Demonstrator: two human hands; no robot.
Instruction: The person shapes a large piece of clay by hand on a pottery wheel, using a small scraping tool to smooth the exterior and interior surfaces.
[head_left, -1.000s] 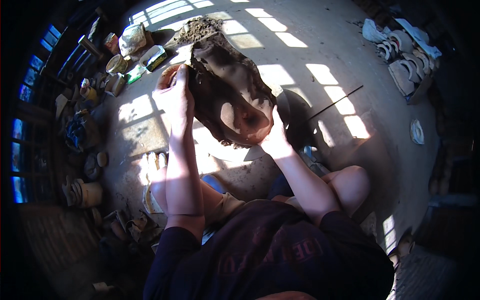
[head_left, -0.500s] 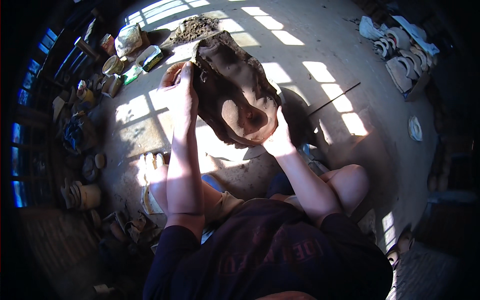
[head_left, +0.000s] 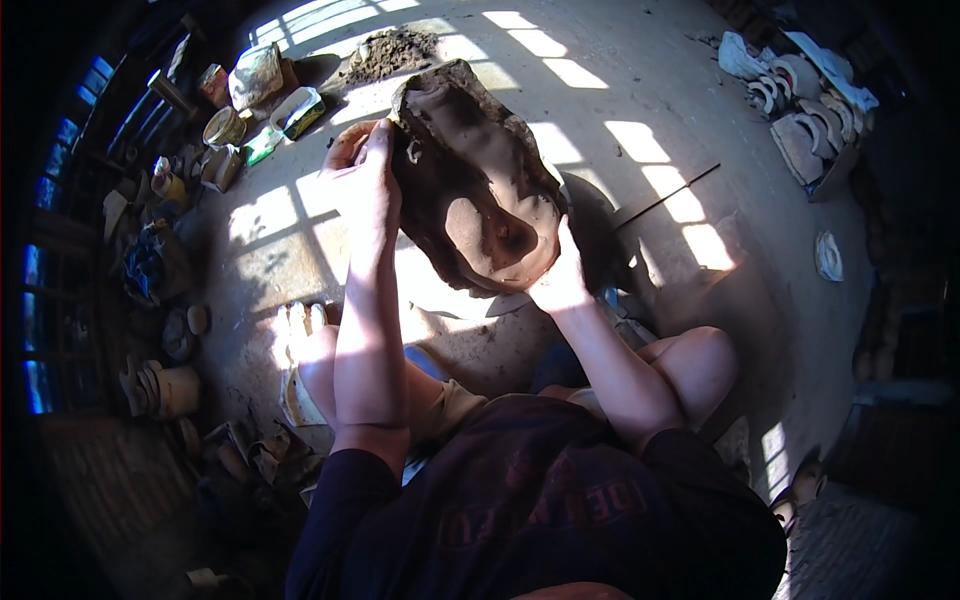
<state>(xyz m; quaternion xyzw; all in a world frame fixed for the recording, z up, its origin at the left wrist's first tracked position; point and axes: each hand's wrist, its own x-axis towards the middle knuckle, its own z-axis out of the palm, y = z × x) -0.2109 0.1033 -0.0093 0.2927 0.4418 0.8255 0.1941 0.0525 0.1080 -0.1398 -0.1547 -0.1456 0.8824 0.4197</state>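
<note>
Between my hands, up off the floor, is a large brown clay piece (head_left: 485, 205), hollowed like a shell, with ragged edges and a rounded bulge beside a dark hollow near its lower end. My left hand (head_left: 362, 165) pinches its left rim, thumb at the edge and fingers curled. At the lower right, my right hand (head_left: 562, 275) grips the rim, its fingers mostly hidden beneath. A small torn bit of clay (head_left: 414, 152) stands out inside the left edge. Sunlight falls on part of the hollow, and the rest lies in shade.
Beneath the clay piece a pale round surface (head_left: 455, 298) shows partly. Crumbled clay (head_left: 392, 54) lies on the floor (head_left: 640, 90) beyond. Tubs (head_left: 297, 112) and bags stand at left. A thin rod (head_left: 668, 196) lies at right, with curved mould pieces (head_left: 815, 125) stacked at far right.
The clay piece has shifted very slightly right and turned a little in my hands. My left fingertips have moved slightly with its rim. The torn bit inside the left edge now catches light.
</note>
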